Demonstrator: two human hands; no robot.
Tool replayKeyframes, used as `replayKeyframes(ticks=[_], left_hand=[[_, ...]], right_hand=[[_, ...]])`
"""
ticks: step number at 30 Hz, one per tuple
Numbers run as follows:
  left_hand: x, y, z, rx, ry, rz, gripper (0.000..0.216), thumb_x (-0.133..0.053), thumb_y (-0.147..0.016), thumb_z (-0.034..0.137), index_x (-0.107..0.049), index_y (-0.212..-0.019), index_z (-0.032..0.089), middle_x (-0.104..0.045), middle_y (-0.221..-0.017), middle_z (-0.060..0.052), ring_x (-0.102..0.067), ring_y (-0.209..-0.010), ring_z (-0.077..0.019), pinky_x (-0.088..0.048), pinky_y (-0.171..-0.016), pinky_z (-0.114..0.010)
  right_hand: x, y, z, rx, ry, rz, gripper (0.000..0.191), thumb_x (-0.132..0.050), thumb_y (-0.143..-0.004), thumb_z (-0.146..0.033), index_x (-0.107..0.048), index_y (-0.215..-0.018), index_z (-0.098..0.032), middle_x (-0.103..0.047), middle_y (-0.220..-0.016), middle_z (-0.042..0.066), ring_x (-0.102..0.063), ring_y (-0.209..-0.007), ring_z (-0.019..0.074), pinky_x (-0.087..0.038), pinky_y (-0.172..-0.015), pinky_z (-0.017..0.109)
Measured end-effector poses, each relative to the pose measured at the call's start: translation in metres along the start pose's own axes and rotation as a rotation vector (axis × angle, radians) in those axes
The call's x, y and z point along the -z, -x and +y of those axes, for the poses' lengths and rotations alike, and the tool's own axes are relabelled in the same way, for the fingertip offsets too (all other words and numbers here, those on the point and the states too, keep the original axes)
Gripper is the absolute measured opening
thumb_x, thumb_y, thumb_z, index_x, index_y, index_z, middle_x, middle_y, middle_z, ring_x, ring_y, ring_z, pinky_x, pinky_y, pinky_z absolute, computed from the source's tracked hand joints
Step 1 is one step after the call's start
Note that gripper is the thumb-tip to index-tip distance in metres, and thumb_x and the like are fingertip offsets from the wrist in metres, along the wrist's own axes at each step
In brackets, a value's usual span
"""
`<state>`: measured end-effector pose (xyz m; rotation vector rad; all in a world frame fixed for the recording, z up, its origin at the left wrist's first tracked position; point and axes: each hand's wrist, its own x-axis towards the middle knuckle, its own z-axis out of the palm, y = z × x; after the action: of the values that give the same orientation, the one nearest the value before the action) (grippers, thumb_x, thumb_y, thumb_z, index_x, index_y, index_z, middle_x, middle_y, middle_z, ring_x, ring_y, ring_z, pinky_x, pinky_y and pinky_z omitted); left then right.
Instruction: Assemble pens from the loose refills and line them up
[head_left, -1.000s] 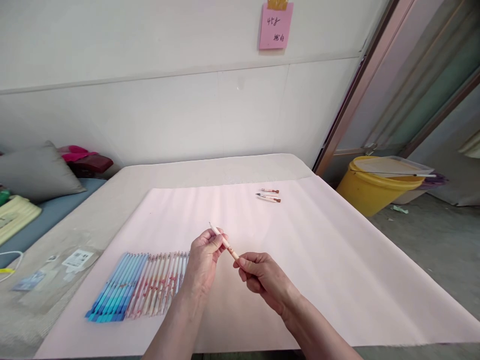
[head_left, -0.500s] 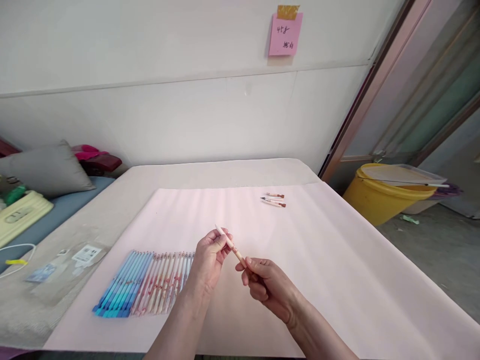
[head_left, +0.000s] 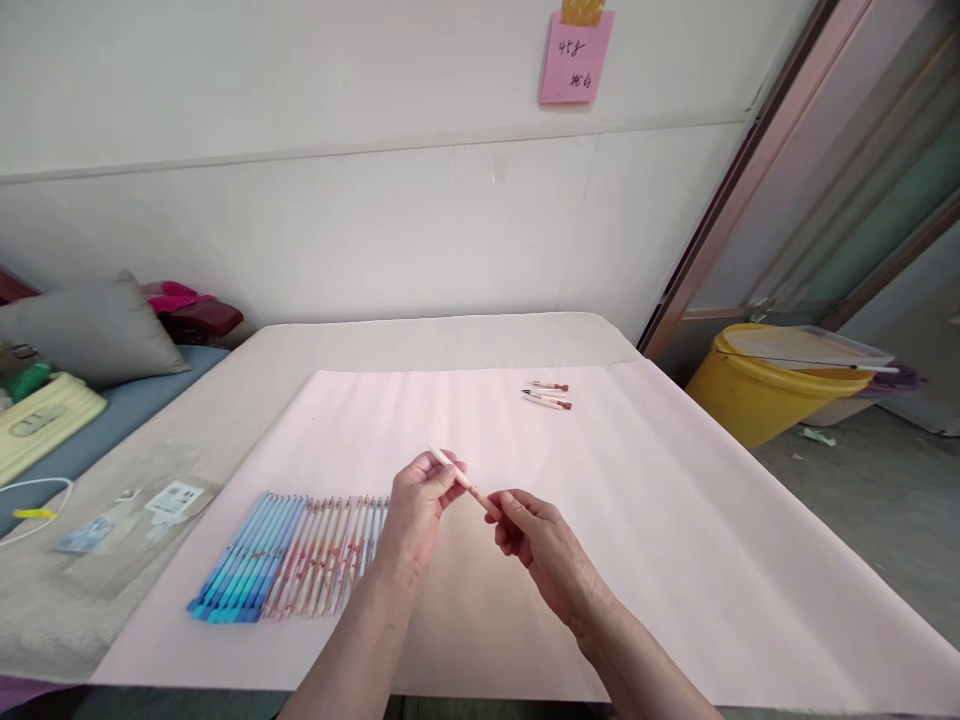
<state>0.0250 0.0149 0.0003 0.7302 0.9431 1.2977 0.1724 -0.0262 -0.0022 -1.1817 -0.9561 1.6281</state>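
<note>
Right hand (head_left: 538,535), pinching near end of pen (head_left: 470,487). Pen: slim, white toward far tip, tan toward near end, small reddish-brown print midway; slanted above pale pink sheet (head_left: 697,560). Left hand (head_left: 418,500), pinching white part. Beyond: brown-ended pens (head_left: 547,402).

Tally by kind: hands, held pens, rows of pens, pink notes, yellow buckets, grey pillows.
Hands: 2 (left hand, right hand)
Held pen: 1
Row of pens: 1
Pink note: 1
Yellow bucket: 1
Grey pillow: 1
Total: 7
</note>
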Motion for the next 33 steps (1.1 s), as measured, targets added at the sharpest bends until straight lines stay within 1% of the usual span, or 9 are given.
replayKeyframes(ticks=[2, 4, 7, 10, 15, 22, 26, 30, 33], left_hand=[[-0.004, 0.003, -0.004, 0.015, -0.014, -0.001, 0.017, -0.067, -0.065, 0.025, -0.062, -0.078, 0.014, -0.059, -0.077, -0.005, -0.056, -0.076, -0.0148, -0.047, -0.077, -0.034], [-0.005, 0.003, -0.006, 0.005, -0.016, 0.019, 0.017, -0.067, -0.064, 0.025, -0.063, -0.077, 0.014, -0.059, -0.076, -0.005, -0.056, -0.076, -0.0147, -0.047, -0.077, -0.034], [-0.003, 0.001, -0.005, -0.01, -0.013, 0.037, 0.018, -0.067, -0.065, 0.025, -0.063, -0.078, 0.014, -0.06, -0.077, -0.005, -0.056, -0.078, -0.0147, -0.047, -0.079, -0.035], [-0.002, 0.0, -0.004, -0.013, -0.003, 0.041, 0.016, -0.066, -0.066, 0.025, -0.062, -0.077, 0.014, -0.059, -0.078, -0.005, -0.056, -0.079, -0.0149, -0.047, -0.081, -0.035], [-0.01, 0.006, -0.009, -0.044, -0.054, 0.046, 0.016, -0.066, -0.065, 0.025, -0.063, -0.076, 0.014, -0.059, -0.077, -0.005, -0.057, -0.08, -0.0167, -0.047, -0.08, -0.036], [-0.012, 0.007, -0.011, -0.056, -0.061, 0.025, 0.015, -0.064, -0.067, 0.026, -0.062, -0.077, 0.015, -0.059, -0.076, -0.004, -0.057, -0.081, -0.0168, -0.047, -0.08, -0.036], [-0.006, 0.003, -0.009, -0.071, -0.062, 0.04, 0.015, -0.063, -0.068, 0.026, -0.062, -0.078, 0.015, -0.059, -0.077, -0.004, -0.056, -0.081, -0.016, -0.047, -0.079, -0.036], [-0.002, 0.001, -0.007, -0.07, -0.083, 0.06, 0.017, -0.065, -0.067, 0.027, -0.062, -0.078, 0.015, -0.06, -0.077, -0.004, -0.057, -0.075, -0.015, -0.048, -0.077, -0.035], [0.0, 0.001, -0.005, -0.051, -0.095, 0.055, 0.02, -0.066, -0.065, 0.028, -0.063, -0.079, 0.014, -0.06, -0.076, -0.005, -0.058, -0.071, -0.0148, -0.048, -0.075, -0.035]], right_hand=[[0.001, 0.0, 0.001, 0.013, -0.027, -0.023, 0.038, -0.048, -0.082, -0.05, -0.06, -0.076, -0.015, -0.054, -0.062, 0.001, -0.046, -0.055, 0.0101, -0.036, -0.054, 0.024], [0.003, -0.001, 0.002, 0.008, -0.086, -0.032, 0.038, -0.048, -0.082, -0.051, -0.061, -0.079, -0.015, -0.057, -0.069, 0.003, -0.051, -0.06, 0.0116, -0.04, -0.059, 0.026], [0.006, -0.002, 0.006, -0.024, -0.252, -0.027, 0.036, -0.053, -0.079, -0.05, -0.062, -0.084, -0.016, -0.06, -0.082, 0.006, -0.057, -0.077, 0.0167, -0.045, -0.074, 0.031], [0.007, -0.006, 0.01, -0.074, -0.4, 0.004, 0.034, -0.056, -0.078, -0.049, -0.063, -0.085, -0.016, -0.06, -0.092, 0.009, -0.057, -0.091, 0.0203, -0.044, -0.084, 0.034], [0.003, -0.01, 0.009, -0.133, -0.506, 0.115, 0.037, -0.048, -0.081, -0.054, -0.062, -0.091, -0.021, -0.056, -0.112, 0.009, -0.05, -0.108, 0.023, -0.046, -0.084, 0.036], [0.006, -0.006, 0.003, -0.11, -0.534, 0.062, 0.037, -0.047, -0.081, -0.054, -0.062, -0.09, -0.022, -0.058, -0.11, 0.007, -0.05, -0.107, 0.0221, -0.043, -0.083, 0.035], [0.005, -0.004, 0.007, -0.114, -0.345, 0.087, 0.035, -0.05, -0.079, -0.052, -0.063, -0.087, -0.021, -0.06, -0.1, 0.006, -0.051, -0.099, 0.021, -0.041, -0.08, 0.033], [0.003, -0.002, 0.009, 0.019, 0.094, 0.071, 0.027, -0.052, -0.079, -0.045, -0.064, -0.084, -0.021, -0.06, -0.083, 0.002, -0.051, -0.082, 0.0177, -0.038, -0.074, 0.031], [0.001, -0.003, 0.01, 0.135, 0.369, 0.115, 0.016, -0.058, -0.075, -0.036, -0.064, -0.081, -0.022, -0.061, -0.082, 0.001, -0.051, -0.08, 0.018, -0.037, -0.073, 0.03]])
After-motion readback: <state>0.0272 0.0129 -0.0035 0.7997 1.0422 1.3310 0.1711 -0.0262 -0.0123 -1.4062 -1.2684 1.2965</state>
